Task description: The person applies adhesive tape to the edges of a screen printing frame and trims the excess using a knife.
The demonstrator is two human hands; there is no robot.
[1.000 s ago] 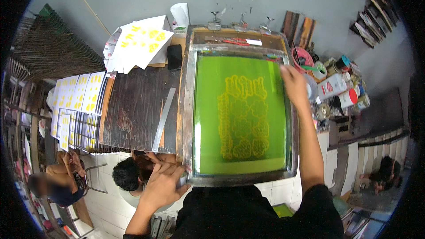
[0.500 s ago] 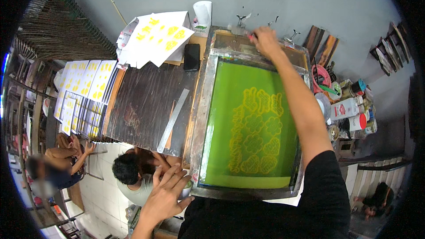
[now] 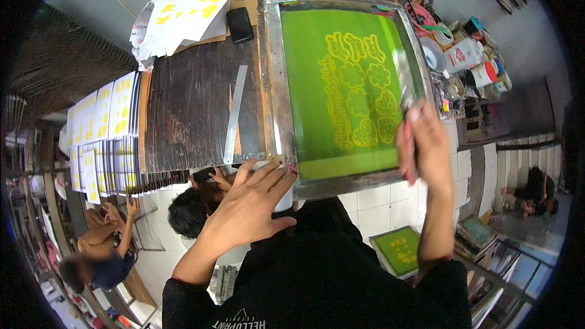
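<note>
In front of me lies a screen-printing frame (image 3: pixel 352 186) with green mesh (image 3: pixel 314 85), which shows yellow outlined shapes of flowers and lettering. My right hand (image 3: pixel 431 140) is closed round a red-handled tool (image 3: pixel 404 146) at the frame's right side. The tool's pale head points away over the mesh edge, too smeared by motion to name its kind. My left hand (image 3: pixel 247 210), open with fingers stretched, reaches the frame's near left corner. Partly hidden under that hand is a white cup (image 3: pixel 284 201); whether the hand touches it I cannot tell.
A dark worktable (image 3: pixel 189 109) at left bears a metal ruler (image 3: pixel 236 113), a phone (image 3: pixel 240 25) and printed sheets (image 3: pixel 183 15). More prints lie on a rack (image 3: pixel 109 161). Bottles and tubs (image 3: pixel 466 55) crowd the right. Two people (image 3: pixel 189 213) (image 3: pixel 106 262) are at left, another (image 3: pixel 536 192) far right.
My right hand has come from the frame's far edge to its near right side with the red-handled tool. My left hand has moved to the near left corner. The view has tilted nearer.
</note>
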